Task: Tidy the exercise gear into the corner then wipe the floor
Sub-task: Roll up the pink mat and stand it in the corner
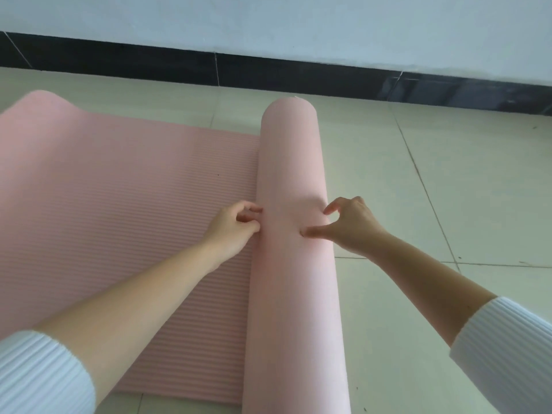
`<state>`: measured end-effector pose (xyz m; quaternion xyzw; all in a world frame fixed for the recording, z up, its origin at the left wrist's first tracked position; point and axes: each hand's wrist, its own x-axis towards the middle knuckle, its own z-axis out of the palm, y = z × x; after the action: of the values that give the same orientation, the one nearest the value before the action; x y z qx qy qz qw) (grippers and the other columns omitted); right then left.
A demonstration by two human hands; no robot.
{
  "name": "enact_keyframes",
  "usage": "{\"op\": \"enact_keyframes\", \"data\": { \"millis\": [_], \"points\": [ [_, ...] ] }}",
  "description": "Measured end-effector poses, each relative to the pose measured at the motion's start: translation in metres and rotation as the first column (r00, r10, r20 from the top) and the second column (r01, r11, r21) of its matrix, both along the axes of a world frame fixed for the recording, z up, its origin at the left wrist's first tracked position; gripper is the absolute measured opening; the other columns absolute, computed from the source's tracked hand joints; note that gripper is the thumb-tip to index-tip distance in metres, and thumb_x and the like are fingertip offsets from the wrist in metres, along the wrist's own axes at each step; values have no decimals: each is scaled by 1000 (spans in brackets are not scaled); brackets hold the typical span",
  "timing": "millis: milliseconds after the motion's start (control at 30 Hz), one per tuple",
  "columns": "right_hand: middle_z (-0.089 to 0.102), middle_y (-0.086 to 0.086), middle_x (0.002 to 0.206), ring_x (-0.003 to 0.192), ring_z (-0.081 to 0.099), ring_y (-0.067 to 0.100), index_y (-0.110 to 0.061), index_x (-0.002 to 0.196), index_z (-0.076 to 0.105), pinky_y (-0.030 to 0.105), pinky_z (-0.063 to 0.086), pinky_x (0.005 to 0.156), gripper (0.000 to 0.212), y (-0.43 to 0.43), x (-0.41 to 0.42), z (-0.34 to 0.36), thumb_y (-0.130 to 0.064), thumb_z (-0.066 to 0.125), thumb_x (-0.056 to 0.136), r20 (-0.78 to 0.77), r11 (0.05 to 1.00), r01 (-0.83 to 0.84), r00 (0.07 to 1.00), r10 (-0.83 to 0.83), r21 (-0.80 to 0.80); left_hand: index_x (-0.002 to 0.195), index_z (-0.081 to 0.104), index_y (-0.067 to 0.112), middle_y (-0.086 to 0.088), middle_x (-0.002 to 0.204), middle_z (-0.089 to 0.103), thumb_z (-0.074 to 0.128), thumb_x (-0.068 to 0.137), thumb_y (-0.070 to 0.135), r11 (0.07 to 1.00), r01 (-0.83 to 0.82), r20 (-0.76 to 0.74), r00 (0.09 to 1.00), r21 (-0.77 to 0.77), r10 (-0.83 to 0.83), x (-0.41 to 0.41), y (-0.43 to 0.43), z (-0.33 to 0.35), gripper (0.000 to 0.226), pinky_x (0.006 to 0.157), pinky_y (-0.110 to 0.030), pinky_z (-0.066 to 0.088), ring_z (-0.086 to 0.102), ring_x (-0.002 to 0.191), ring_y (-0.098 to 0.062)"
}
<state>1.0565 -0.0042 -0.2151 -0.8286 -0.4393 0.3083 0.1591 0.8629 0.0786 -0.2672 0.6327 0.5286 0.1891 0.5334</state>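
Your 2 hands rest loose on the mat roll [294,234], gripping nothing: left hand [231,230], right hand [351,224]. Bare tiled floor [448,174] and wall [298,25] surround it.

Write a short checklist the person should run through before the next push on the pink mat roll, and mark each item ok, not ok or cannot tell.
1. Both hands on the roll: ok. The left hand touches the rolled part on its left side, and the right hand presses on its right side.
2. Flat part of the mat lies smooth ahead of the roll: not ok, its far left corner is curled up.
3. Roll ends even: cannot tell, the near end is out of frame.
4. Floor around the mat is free of objects: ok.
5. Roll is wound tight: cannot tell.
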Motion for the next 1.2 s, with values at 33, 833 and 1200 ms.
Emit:
{"op": "enact_keyframes", "data": {
  "millis": [33,833,1200],
  "points": [
    [45,-3,116,113,46,17,-17,121,56,27,36,81,67,3,-6,1,-49,81,67,-28,1000,-6,1000,6,22,93,65,36,7,98,68,63,83,19,995,18,-2,1000,-100,-19,-9,2,5,20,88,-36,50,63,91,-12],
    [43,-4,136,104,47,18,-39,109,69,30,41,85,42,83,-137,0,-13,52,80,-406,982,-117,898,169,149,107,63,35,19,104,66,78,54,56,999,-22,-194,981,-31,16,-136,40,13,59,90,-26,48,59,102,-4],
    [57,-1,117,97,56,13,-27,104,69,29,48,78,24,105,-178,-16,-32,58,82,-400,992,40,916,12,122,125,62,32,2,139,47,43,94,16,868,90,-328,940,488,87,-186,50,27,40,103,-20,19,32,128,-17]
  ]
}}
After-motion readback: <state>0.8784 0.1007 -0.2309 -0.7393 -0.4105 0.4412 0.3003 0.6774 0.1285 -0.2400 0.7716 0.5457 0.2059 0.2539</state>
